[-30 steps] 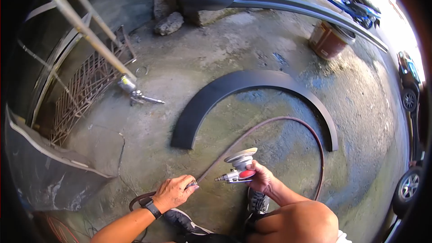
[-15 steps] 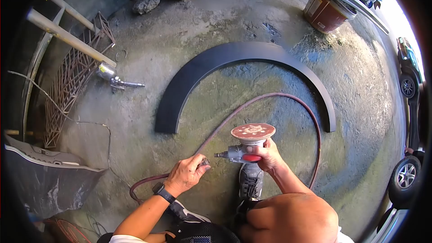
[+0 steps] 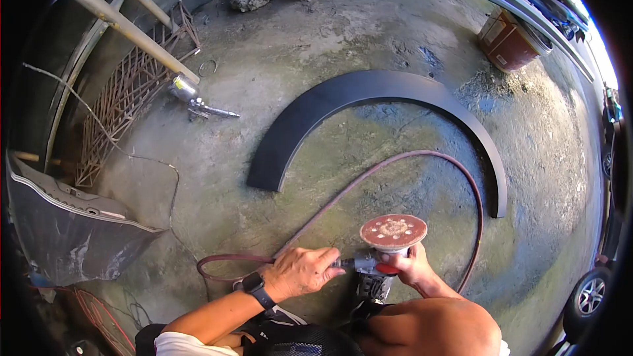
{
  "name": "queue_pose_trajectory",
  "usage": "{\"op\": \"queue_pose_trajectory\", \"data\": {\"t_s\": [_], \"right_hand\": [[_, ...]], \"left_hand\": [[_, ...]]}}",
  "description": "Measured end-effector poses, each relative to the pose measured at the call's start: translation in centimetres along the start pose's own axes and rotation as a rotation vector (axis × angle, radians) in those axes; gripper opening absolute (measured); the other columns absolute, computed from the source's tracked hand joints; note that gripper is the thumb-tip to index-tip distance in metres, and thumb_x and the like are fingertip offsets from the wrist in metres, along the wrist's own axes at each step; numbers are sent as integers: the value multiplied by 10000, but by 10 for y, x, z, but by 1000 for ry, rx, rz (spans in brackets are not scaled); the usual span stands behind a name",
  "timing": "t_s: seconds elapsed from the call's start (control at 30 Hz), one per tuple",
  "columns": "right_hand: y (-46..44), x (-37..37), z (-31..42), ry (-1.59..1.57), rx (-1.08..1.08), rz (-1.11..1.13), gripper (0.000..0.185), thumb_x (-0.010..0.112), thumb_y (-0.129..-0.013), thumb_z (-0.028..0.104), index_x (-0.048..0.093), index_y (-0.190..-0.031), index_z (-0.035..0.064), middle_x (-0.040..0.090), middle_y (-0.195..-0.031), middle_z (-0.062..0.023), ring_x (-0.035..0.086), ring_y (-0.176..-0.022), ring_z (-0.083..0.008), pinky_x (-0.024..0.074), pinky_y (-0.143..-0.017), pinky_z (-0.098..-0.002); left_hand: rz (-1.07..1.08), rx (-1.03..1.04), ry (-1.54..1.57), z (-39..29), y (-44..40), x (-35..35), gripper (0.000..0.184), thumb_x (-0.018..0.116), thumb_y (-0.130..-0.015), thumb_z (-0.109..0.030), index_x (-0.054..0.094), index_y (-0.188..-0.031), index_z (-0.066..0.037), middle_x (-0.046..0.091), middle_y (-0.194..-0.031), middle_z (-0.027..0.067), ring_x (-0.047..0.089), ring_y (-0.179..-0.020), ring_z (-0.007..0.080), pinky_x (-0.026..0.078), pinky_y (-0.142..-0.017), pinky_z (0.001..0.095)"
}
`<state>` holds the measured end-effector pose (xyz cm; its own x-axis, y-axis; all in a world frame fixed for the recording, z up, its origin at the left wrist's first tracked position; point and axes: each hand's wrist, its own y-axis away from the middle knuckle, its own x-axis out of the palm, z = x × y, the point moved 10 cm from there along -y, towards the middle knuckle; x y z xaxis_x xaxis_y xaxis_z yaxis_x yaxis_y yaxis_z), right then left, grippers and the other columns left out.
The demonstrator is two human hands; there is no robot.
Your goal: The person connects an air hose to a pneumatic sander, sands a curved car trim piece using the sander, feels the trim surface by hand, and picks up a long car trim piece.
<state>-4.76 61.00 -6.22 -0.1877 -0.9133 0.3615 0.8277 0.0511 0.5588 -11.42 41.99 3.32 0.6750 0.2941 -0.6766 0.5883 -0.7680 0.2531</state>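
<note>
My right hand [image 3: 414,269] is wrapped around the body of an air sander [image 3: 393,231], its round, reddish, perforated disc facing up. A red piece on the tool shows beside my thumb. My left hand [image 3: 304,270], with a dark watch on the wrist, grips the coupler at the end of a reddish air hose [image 3: 349,184]. The coupler meets the inlet fitting on the sander's left side; whether it is locked on I cannot tell. Beyond my hands, a black curved fender flare [image 3: 369,86] lies on the concrete floor, and the hose loops inside its arc.
A spray gun [image 3: 198,102] lies at left by a metal pole [image 3: 132,29] and a rusty lattice frame [image 3: 125,99]. A grey panel [image 3: 72,231] stands lower left. At upper right is a brown bucket [image 3: 508,39]; a wheel [image 3: 589,298] shows at the right edge.
My left hand has moved right with the hose coupler, closing the gap to the sander's fitting. The sander sits slightly lower and further right in view; the camera has shifted too.
</note>
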Motion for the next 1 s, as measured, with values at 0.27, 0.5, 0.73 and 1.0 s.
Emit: {"op": "queue_pose_trajectory", "data": {"t_s": [0.27, 0.5, 0.73, 1.0], "right_hand": [[13, 15, -11, -72, 62, 71, 780, 863, -782, 184, 486, -1439, -2, 653, -1350, -106, 626, -1233, -209, 476, -1111, -391], [8, 42, -2, 94, -52, 180, 763, 876, -785, 143, 494, -1432, 8, 664, -1327, -114, 633, -1222, -201, 539, -1036, -392], [13, 56, 11, 87, -164, 256, 599, 883, -803, 136, 628, -1338, 44, 704, -1279, -58, 641, -1188, -162, 508, -1069, -361], [13, 50, 13, 95, -208, 222, 850, 932, -735, 111, 502, -1467, 59, 679, -1327, -59, 639, -1224, -183, 516, -1073, -376]], "left_hand": [[-4, -25, 6, -13, 16, 9, 352, 714, -972, -372, 580, -981, -47, 688, -791, 162, 700, -695, 410, 559, -583, 485], [15, -53, 31, 6, 22, 24, 315, 747, -942, -323, 604, -944, -42, 678, -768, 171, 704, -732, 412, 562, -619, 476], [-1, -198, -23, 30, 18, 24, 212, 818, -772, -230, 707, -826, -59, 678, -730, 172, 693, -736, 406, 531, -633, 470], [-42, -174, -80, 22, 8, 20, 150, 772, -730, -221, 714, -773, -90, 693, -733, 138, 700, -717, 386, 543, -629, 468]]}}
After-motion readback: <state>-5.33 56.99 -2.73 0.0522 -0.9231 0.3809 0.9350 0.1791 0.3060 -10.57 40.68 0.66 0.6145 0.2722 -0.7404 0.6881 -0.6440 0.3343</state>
